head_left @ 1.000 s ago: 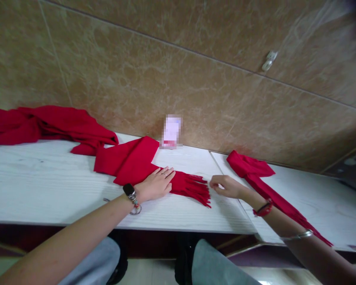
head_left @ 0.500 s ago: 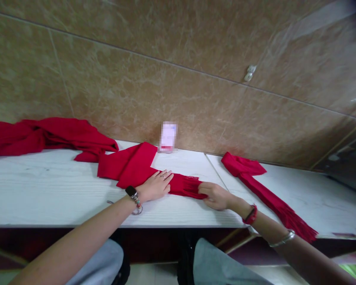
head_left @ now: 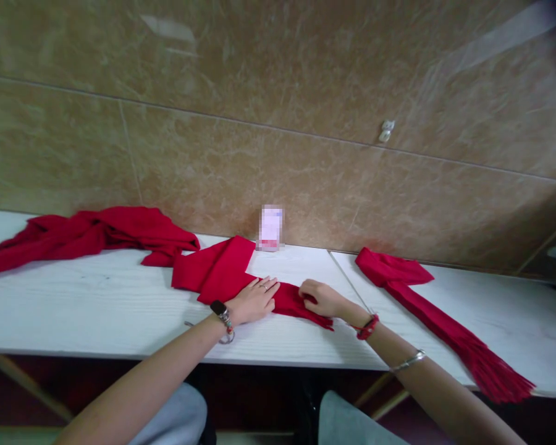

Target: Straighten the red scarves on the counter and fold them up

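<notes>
A red scarf lies folded across itself on the white tabletop, one end running right between my hands. My left hand rests flat on that strip, fingers stretched out. At the upper edge of the strip's right end, my right hand has its fingers curled in and closed on the cloth; the fingertips are partly hidden. A fringed corner of the scarf shows below the right hand.
A bunched red cloth lies at the back left, reaching the folded scarf. Another red scarf with a fringed end lies at right. A blurred-out phone-like object leans against the tiled wall. The white tabletop has a seam.
My right hand has moved from the fringe tips up to the strip's upper edge, and the fringed corner now lies below it. My left hand stays pressed on the scarf. The view has shifted slightly.
</notes>
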Action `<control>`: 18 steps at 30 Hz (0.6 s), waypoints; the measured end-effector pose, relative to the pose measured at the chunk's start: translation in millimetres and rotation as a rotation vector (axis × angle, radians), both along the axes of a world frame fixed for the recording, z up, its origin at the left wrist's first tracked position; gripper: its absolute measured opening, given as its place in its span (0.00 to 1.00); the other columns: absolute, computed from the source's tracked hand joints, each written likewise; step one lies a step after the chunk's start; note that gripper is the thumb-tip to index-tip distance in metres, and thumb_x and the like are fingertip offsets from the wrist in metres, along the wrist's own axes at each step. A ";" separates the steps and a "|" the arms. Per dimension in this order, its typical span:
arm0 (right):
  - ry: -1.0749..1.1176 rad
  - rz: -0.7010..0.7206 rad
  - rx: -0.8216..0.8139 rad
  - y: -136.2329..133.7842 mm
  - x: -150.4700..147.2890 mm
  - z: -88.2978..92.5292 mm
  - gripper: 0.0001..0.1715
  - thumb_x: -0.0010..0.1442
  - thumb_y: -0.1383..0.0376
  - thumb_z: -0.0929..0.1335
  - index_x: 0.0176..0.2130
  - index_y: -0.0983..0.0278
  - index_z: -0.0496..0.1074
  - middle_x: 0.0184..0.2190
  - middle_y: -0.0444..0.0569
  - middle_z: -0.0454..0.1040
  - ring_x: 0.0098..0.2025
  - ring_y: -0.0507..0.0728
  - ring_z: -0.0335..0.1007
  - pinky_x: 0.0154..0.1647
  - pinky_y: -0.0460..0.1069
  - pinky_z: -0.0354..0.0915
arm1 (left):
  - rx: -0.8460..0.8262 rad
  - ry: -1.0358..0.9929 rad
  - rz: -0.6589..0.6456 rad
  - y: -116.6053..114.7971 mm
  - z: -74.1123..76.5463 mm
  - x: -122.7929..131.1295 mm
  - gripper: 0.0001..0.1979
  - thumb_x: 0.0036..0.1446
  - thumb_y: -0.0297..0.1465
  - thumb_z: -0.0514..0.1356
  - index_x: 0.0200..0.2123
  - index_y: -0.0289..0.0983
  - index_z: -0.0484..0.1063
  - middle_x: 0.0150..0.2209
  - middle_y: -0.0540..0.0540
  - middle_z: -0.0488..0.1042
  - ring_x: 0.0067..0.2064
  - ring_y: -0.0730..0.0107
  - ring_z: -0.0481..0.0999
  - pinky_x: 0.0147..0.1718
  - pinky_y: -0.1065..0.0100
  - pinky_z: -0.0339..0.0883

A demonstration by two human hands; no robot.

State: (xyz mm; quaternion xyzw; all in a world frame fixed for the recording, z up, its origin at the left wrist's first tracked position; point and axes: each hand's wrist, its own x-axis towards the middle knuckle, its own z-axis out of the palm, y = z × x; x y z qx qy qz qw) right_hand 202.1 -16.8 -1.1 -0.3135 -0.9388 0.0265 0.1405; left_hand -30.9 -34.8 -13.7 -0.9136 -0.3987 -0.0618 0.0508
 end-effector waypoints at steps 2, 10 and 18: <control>-0.022 -0.048 0.002 -9.4 29.4 -3.4 0.10 0.46 0.75 0.61 0.30 0.65 0.66 0.29 0.49 0.68 0.32 0.54 0.63 0.35 0.49 0.62 | -0.026 0.007 0.006 -0.1 1.4 -0.2 0.24 0.61 0.31 0.43 0.60 0.28 0.52 0.62 0.37 0.51 0.63 0.61 0.48 0.58 0.59 0.45; 0.109 -0.112 0.096 -36.3 33.7 16.0 0.15 0.58 0.63 0.61 0.44 0.66 0.66 0.42 0.57 0.69 0.45 0.59 0.65 0.46 0.54 0.62 | -0.001 -0.068 0.019 0.5 -5.1 1.6 0.25 0.62 0.35 0.43 0.59 0.29 0.54 0.61 0.37 0.53 0.63 0.60 0.50 0.58 0.60 0.44; -0.058 -0.181 0.021 -22.2 -15.3 -19.2 0.39 0.59 0.49 0.59 0.59 0.73 0.53 0.55 0.65 0.61 0.55 0.65 0.59 0.55 0.60 0.56 | -0.033 -0.028 0.049 -3.5 1.6 2.6 0.29 0.62 0.40 0.44 0.60 0.27 0.51 0.62 0.36 0.52 0.63 0.60 0.49 0.58 0.61 0.46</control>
